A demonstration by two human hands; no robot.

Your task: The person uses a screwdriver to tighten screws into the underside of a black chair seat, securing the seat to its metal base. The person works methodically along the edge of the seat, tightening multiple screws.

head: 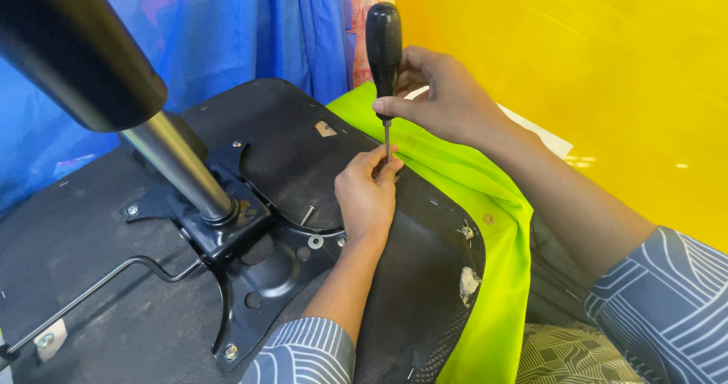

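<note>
While the upturned office chair seat (91, 263) fills the near view with its black fabric underside facing up, its bolted black metal mounting plate (243, 278) sits at the centre, and the chrome gas-lift column (178, 164) rises from the plate toward the camera. A loose washer (315, 241) and a small screw (307, 216) lie on the plate, just beside the left wrist. The left hand (365, 196) rests on the seat near its right edge, fingers pinched closed around the lower end of the shaft of the screwdriver (384, 47), steadying the tip where it meets the seat. Directly above it, the right hand (444, 100) is wrapped shut around the lower part of the black handle. The tool stands nearly upright, its long axis running straight down from right hand to left, so the left hand is nearer the contact point. A lime-green cloth (485, 202) lies under the seat's right edge; beyond hang a blue curtain (227, 28) and a yellow wall (607, 65)
</note>
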